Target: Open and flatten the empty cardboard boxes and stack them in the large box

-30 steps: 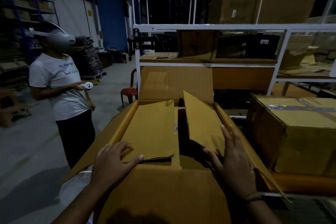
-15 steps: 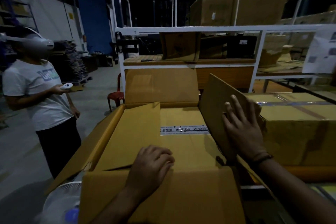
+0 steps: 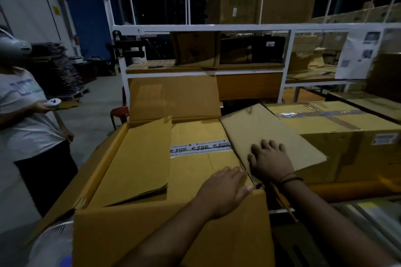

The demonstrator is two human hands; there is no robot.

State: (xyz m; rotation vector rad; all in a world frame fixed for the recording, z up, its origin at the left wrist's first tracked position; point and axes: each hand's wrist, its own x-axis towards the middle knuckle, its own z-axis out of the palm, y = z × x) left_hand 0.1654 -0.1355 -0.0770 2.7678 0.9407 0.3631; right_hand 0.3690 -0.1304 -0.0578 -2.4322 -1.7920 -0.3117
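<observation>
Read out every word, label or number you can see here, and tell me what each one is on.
"BEARDO": repeated along the printed tape on the cardboard lying in the large box.
Shirt print on the bystander: blurred, unreadable.
Sticker on the sealed box: too small.
White label on the top shelf box and the hanging paper sheet: too small.
</observation>
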